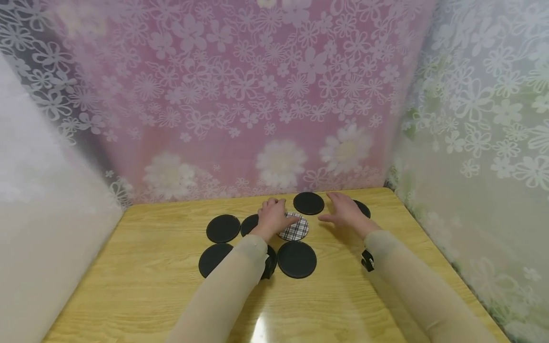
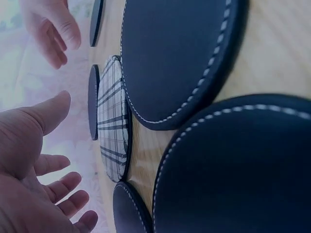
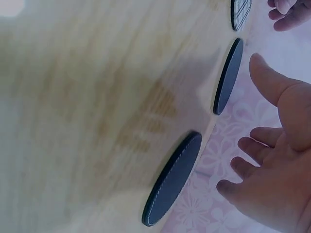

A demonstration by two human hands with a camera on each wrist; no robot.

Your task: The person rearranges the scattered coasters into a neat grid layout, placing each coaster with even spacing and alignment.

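Note:
My left hand hovers over the table beside a round coaster with a plaid face, its thumb overlapping that coaster in the head view. In the left wrist view the fingers are spread and hold nothing. My right hand is held above the wood between a black coaster at the back and another black coaster partly hidden behind it. Its fingers are relaxed and apart, with nothing between them. The plaid coaster lies among black stitched ones.
More black coasters lie to the left and front: one at the far left, one below it partly covered by my left sleeve, and one at the front. Flowered cloth hangs behind the wooden table.

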